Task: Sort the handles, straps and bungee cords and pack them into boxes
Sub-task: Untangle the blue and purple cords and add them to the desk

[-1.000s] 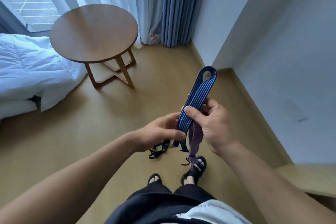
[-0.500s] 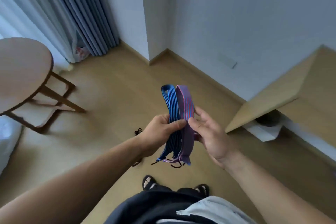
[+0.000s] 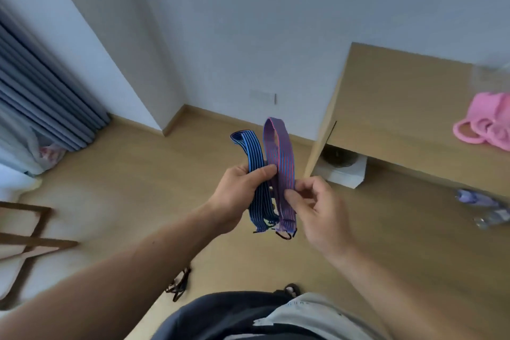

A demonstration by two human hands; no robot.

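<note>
Two folded flat bungee cords stand upright in front of me, their black hooks hanging below. The blue striped bungee cord [image 3: 251,152] is gripped by my left hand [image 3: 240,190], thumb across it. Beside it on the right is the purple striped bungee cord [image 3: 282,152], which my right hand [image 3: 317,208] pinches near its lower half. The two cords touch each other between my hands. Pink handles [image 3: 481,125] lie on the wooden desk [image 3: 392,107] at the right.
A dark strap [image 3: 179,283] lies on the wooden floor near my feet. Under the desk sits a white box [image 3: 343,174] with a dark object in it. Plastic-wrapped items [image 3: 485,208] lie on the desk's near edge. Blue curtains [image 3: 41,96] hang at left; a table's legs [image 3: 30,240] show at far left.
My view has swung right, so the round table has left the frame and the desk with pink handles has come in. The two cords have spread slightly apart at their tops.
</note>
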